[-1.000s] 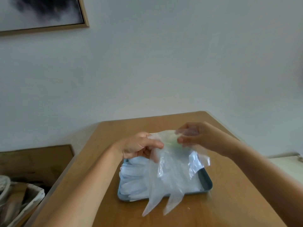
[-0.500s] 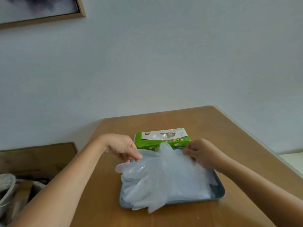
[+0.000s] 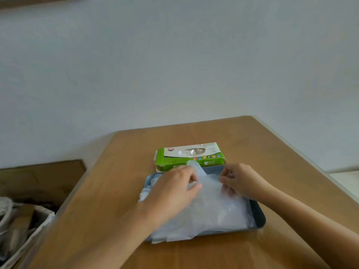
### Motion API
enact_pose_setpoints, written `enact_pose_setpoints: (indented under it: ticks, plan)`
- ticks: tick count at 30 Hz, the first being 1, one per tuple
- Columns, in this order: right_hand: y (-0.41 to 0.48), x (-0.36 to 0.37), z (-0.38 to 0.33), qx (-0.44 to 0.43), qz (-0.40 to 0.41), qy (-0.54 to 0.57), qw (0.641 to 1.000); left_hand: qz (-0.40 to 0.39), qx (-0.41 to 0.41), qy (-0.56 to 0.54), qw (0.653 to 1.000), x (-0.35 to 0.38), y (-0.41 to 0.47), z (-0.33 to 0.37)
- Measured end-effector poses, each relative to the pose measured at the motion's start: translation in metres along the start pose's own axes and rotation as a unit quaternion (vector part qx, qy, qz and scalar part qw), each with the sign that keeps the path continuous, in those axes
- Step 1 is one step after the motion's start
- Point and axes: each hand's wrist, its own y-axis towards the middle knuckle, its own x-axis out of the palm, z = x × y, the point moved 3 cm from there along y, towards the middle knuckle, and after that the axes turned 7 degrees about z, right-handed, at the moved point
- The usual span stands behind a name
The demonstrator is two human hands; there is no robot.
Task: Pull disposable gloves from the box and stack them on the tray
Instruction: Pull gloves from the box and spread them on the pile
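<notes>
A: Entry one, progress. What is standing as done?

B: A stack of gloves (image 3: 219, 212) is lying in the tray (image 3: 259, 214). It is many layers deep, covering nearly the whole tray and spilling over the near left corner. One top glove (image 3: 209, 184) is being laid onto it, though it is not yet let go or smoothed flat.

A: And what is remaining?

B: The box (image 3: 191, 157) is sitting on the table (image 3: 132, 152) just beyond the tray's far rim. Clear film is showing in its top opening, so I am judging that more gloves are waiting inside. How many, I cannot tell. The pulling and stacking looks well along, not finished.

A: Entry two, hands.

B: The left hand (image 3: 174, 191) is reaching over the tray's left half, its fingers (image 3: 191, 178) curling in, and the thumb is closing against them on the glove's far edge. The right hand (image 3: 240, 181) is hovering over the far right part, fingers curled and pinching the same edge. The film is clear and a little blurred, so I am reading both pinches as likely, not certain.

A: Entry three, the glove relative to the fingers.

B: Its far edge is running between the two hands. A fold is peaking up just beside the left fingers, toward the box. The rest is draping toward the viewer over the stack, below both hands.
</notes>
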Motion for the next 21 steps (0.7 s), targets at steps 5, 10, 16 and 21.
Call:
enact_pose_setpoints:
  ticks: [5, 10, 16, 21]
  plan:
    - [0.002, 0.006, -0.004, 0.049, -0.037, 0.104, 0.993, -0.061, 0.018, 0.022, 0.998, 0.037, -0.022, 0.005]
    - [0.019, -0.001, -0.007, 0.020, -0.145, 0.047, 0.988, -0.081, 0.027, 0.047, 0.995, 0.044, -0.022, -0.005]
    - [0.040, -0.002, -0.026, -0.072, -0.277, 0.092, 0.954, -0.049, 0.034, 0.048, 0.997, 0.042, -0.026, -0.002]
    - [0.041, 0.001, -0.028, -0.091, -0.312, -0.003, 0.946, 0.008, 0.055, 0.068, 0.996, 0.034, -0.029, 0.008]
